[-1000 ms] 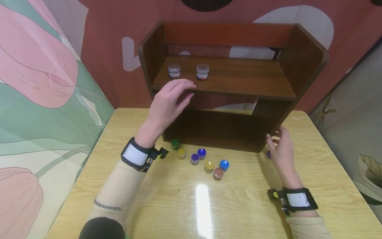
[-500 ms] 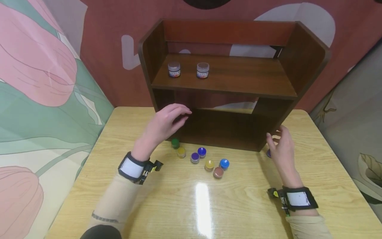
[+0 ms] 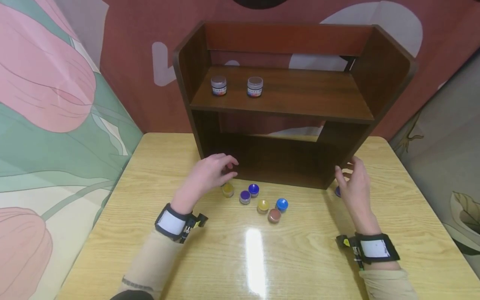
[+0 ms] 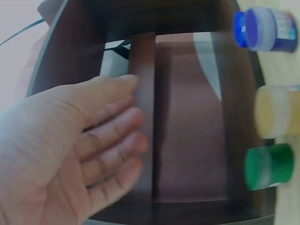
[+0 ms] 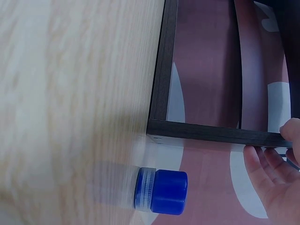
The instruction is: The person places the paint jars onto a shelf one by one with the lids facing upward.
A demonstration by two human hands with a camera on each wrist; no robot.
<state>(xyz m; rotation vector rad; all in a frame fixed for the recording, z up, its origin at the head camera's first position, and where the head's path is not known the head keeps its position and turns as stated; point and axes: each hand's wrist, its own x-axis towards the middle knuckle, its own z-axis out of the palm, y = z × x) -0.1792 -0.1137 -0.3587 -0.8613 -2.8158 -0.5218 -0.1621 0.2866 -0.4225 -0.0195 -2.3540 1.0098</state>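
My left hand [image 3: 208, 177] hovers before the lower left front of a dark wooden shelf [image 3: 277, 110], fingers loosely curved and holding nothing. In the left wrist view a small green paint jar [image 4: 269, 166] lies close by; in the head view this hand hides it. Beside it stands a yellow paint jar [image 3: 228, 190]. My right hand [image 3: 356, 191] holds the front edge of the shelf's right side panel [image 5: 220, 133], thumb on one side and fingers against the outer face. Below that hand stands a blue-purple paint jar [image 5: 161, 191], partly hidden in the head view.
Two clear-lidded jars, a left one [image 3: 219, 86] and a right one [image 3: 255, 86], stand on the upper board. On the table [image 3: 307, 258] before the shelf are a purple jar [image 3: 245, 197], a dark blue jar [image 3: 253, 190], another yellow jar [image 3: 263, 206], a light blue jar [image 3: 282, 204] and a brown jar [image 3: 274, 216].
My left hand has come down from the upper board, near the clear-lidded jars, to the front of the lower part, now covering the green jar. My right hand stays at the side panel.
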